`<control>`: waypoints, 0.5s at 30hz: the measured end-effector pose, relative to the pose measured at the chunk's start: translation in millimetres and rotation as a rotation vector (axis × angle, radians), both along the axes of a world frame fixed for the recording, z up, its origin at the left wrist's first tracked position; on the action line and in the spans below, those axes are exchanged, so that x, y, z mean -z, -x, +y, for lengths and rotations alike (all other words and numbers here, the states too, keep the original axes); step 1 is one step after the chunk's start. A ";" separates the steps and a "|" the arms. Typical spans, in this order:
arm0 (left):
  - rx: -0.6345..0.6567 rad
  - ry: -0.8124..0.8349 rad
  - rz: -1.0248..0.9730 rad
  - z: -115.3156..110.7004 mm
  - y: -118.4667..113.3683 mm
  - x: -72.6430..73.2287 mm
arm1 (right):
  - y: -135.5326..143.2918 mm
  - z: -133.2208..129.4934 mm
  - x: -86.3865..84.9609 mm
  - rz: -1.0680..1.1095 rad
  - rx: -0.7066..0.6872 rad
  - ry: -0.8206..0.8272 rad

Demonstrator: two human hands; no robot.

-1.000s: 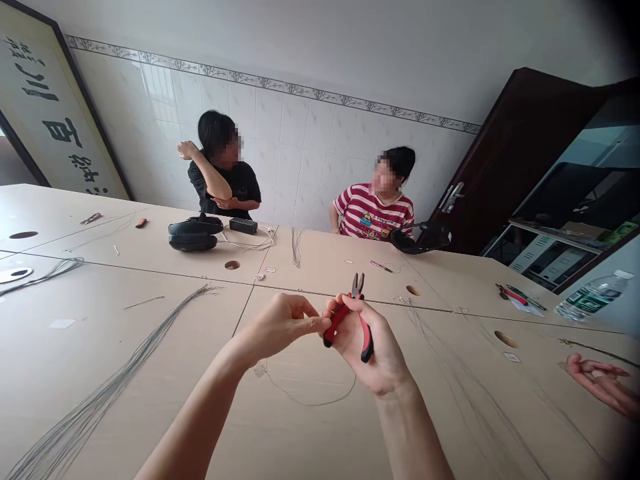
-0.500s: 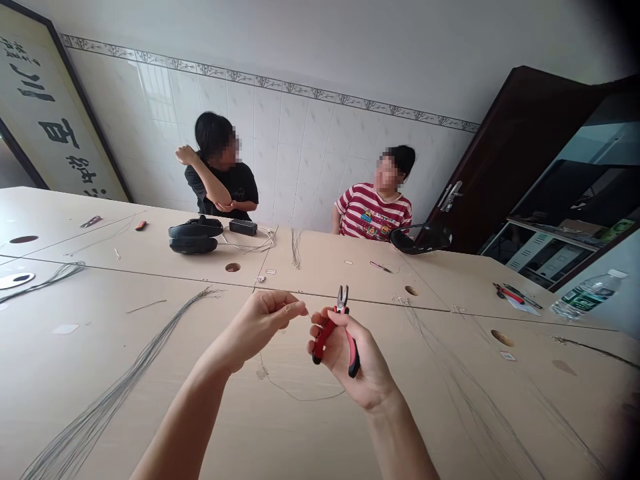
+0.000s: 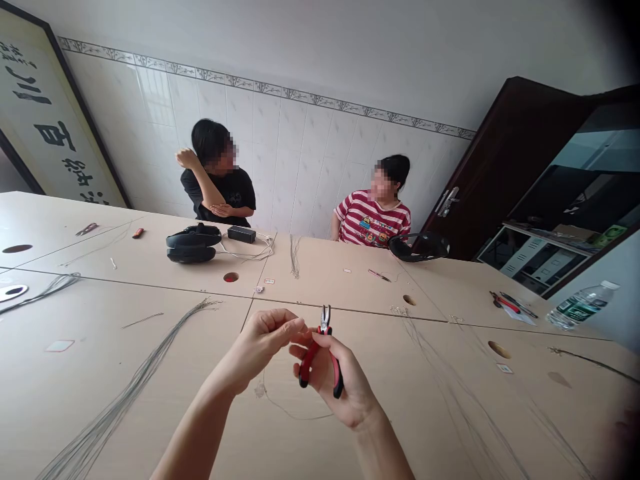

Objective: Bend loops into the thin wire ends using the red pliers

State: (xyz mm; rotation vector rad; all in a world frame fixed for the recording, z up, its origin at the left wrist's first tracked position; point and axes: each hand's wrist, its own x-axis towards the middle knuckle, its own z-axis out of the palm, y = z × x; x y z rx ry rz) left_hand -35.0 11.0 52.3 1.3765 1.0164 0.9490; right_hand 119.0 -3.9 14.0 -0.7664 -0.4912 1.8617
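Note:
My right hand holds a pair of pliers with red and black handles, its jaws pointing away from me and slightly parted. Close beside it on the left, my left hand is closed in a pinch between thumb and forefinger. What the pinch holds is too thin to make out clearly; a fine wire seemed to run from it. Below both hands, a thin wire curves over the table from a small pale tangle toward my right wrist.
A bundle of grey wires lies at left, fainter strands at right. Across the table sit two people, near a black headset, a power adapter and another headset. A water bottle lies tilted at right.
My right hand with the pliers has moved left, closer to my left hand. The left hand keeps its pinch. The whole view has shifted slightly.

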 end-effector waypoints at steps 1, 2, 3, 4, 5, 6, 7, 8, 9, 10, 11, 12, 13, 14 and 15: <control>0.024 0.019 -0.034 0.3 -0.3 0.1 | 0.9 1.1 -0.8 0.008 -0.015 -0.012; 0.045 0.037 -0.067 0.5 -0.6 0.2 | 1.7 2.3 -1.8 0.017 -0.032 -0.027; 0.061 0.050 -0.095 0.8 -0.9 0.3 | 2.4 3.3 -3.0 0.026 -0.047 -0.042; 0.068 0.058 -0.115 1.1 -1.2 0.4 | 2.9 4.2 -4.1 0.032 -0.060 -0.054; 0.071 0.064 -0.128 1.4 -1.5 0.6 | 3.2 5.0 -4.8 0.037 -0.064 -0.061; 0.071 0.068 -0.136 1.8 -1.8 0.8 | 3.4 5.6 -5.2 0.041 -0.065 -0.064; 0.070 0.071 -0.144 2.2 -2.0 1.1 | 3.5 6.0 -5.2 0.046 -0.066 -0.066; 0.069 0.073 -0.153 2.6 -2.1 1.5 | 3.4 6.3 -4.6 0.052 -0.067 -0.069; 0.066 0.072 -0.160 3.0 -2.2 1.9 | 3.3 6.5 -3.7 0.057 -0.070 -0.072; 0.059 0.065 -0.160 3.4 -2.2 2.4 | 3.1 6.9 -2.4 0.061 -0.073 -0.074; 0.048 0.054 -0.148 3.7 -2.0 2.7 | 3.0 7.3 -0.7 0.063 -0.072 -0.073; 0.032 0.041 -0.125 4.0 -1.7 2.9 | 2.8 7.9 1.2 0.060 -0.066 -0.065; 0.014 0.028 -0.095 4.2 -1.1 2.8 | 2.8 8.7 3.3 0.049 -0.049 -0.050; -0.006 0.016 -0.065 4.3 -0.3 2.5 | 2.8 9.6 5.6 0.031 -0.026 -0.034; -0.021 0.007 -0.041 4.4 0.7 2.1 | 2.8 10.6 7.9 0.005 -0.002 -0.020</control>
